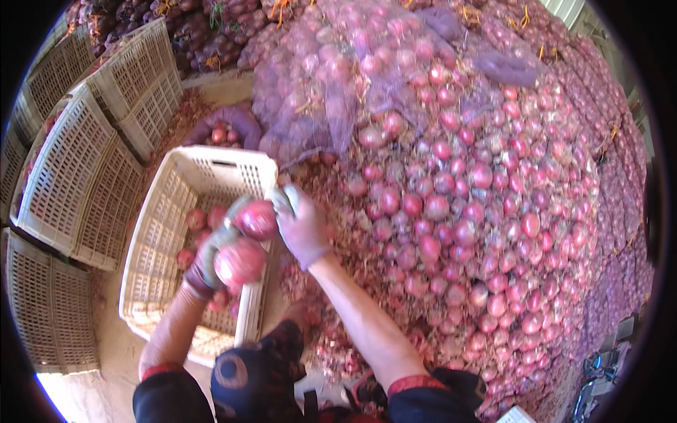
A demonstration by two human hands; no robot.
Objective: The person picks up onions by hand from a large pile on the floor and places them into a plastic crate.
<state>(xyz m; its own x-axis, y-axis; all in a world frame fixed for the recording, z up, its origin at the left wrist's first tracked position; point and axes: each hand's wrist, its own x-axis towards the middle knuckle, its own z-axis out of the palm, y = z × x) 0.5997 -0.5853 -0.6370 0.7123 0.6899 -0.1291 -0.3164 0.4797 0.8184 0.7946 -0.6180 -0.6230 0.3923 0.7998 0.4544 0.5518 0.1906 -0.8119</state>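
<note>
Both my hands wear work gloves. Over the plastic crate point(182, 182), my left hand point(211, 259) holds two red onions, one point(257, 219) near the fingertips and a larger, blurred one point(239, 263) against the palm. Close to the upper onion, at the crate's right rim, is my right hand point(301, 222); its fingers are curled, and whether they grip anything is unclear. Several red onions point(195, 219) lie inside the crate. To the right spreads a big heap of loose red onions point(436, 206) with dry skins among them.
Stacked plastic crates point(69, 180) stand along the left. A purple mesh sack point(227, 119) with onions sits behind the open crate. Filled mesh sacks point(619, 211) line the back and right. Loose onion skins point(338, 338) cover the floor near my legs.
</note>
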